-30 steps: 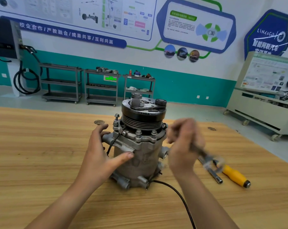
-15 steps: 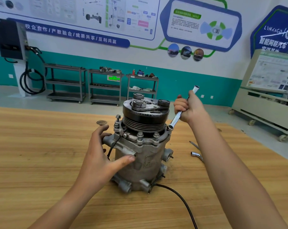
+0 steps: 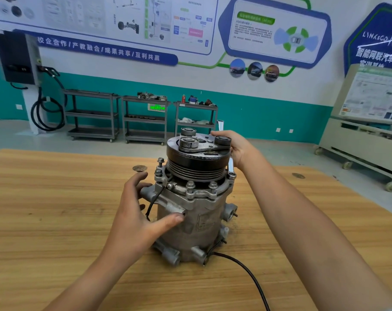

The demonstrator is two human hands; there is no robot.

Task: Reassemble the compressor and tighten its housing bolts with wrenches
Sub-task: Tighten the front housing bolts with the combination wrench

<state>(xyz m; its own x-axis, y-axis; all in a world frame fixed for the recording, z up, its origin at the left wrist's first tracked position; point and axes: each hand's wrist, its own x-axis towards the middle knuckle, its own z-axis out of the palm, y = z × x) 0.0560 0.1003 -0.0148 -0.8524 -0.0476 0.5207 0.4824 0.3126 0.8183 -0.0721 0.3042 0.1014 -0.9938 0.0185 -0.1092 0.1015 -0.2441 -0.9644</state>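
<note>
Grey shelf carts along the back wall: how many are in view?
3, side by side in the background: left cart, middle cart, and right cart, its lower part hidden behind the compressor.

One compressor (image 3: 197, 212), one wrench (image 3: 230, 163), two hands (image 3: 135, 212), one wooden table (image 3: 56, 198), three shelf carts (image 3: 145, 117)

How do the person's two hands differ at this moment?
The left hand lies open, fingers spread against the housing of the compressor; the right hand is curled round an upright wrench. The left hand sits low on the body; the right hand is high, beside the pulley. Both are at the compressor.
</note>
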